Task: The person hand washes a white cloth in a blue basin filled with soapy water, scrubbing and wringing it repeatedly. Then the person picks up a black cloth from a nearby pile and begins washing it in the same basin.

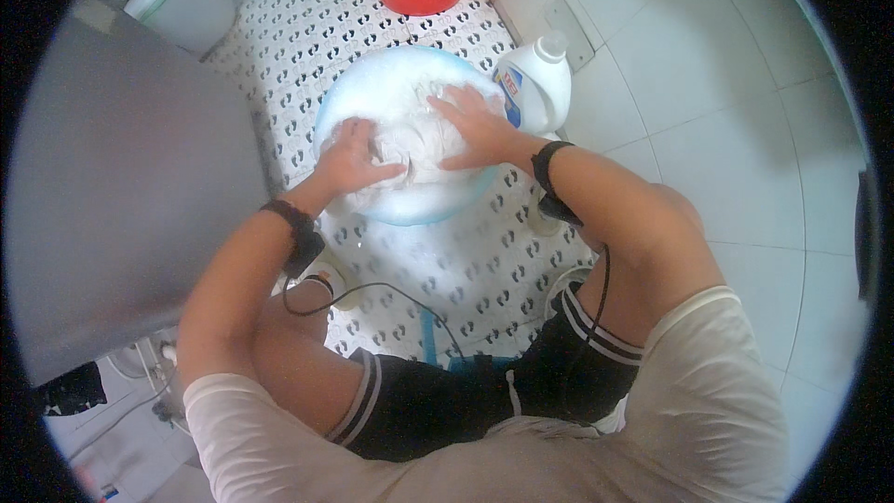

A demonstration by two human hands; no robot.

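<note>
Fingers (463, 104) spread wide, touching white cloth (422, 142), foamy blue basin (419, 220)

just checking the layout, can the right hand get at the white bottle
Probably yes: the white bottle stands close by, just right of the blue basin, with only its rim seemingly between; the right hand rests on white cloth.

We are seeing: floor (303, 47), footprint-patterned; wall (731, 158), pale-tiled, right; panel (140, 196), grey, left; fixture (186, 2), white, lidded, upper left; glare (419, 256), mid-floor.
</note>
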